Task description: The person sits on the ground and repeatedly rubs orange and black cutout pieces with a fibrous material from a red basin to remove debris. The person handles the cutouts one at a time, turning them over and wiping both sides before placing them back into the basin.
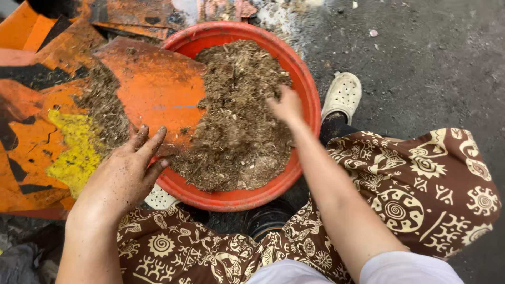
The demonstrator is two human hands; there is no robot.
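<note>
Fingers (150, 142) of our left hand (123, 179) spread open, bracing the orange metal chute (152, 89); right hand (286, 105) loosely open, spreading brown shredded fibre (236, 131) in the round red plastic basin (307, 89).

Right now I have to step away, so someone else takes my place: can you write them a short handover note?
Left hand: open, dirty, fingers spread on the orange chute by the basin rim.
Right hand: empty, reaching into the brown shredded material.
Red basin: on the ground between the feet, heaped well up.
Done: much material is in the basin.
Left: more lies on the chute.
</note>
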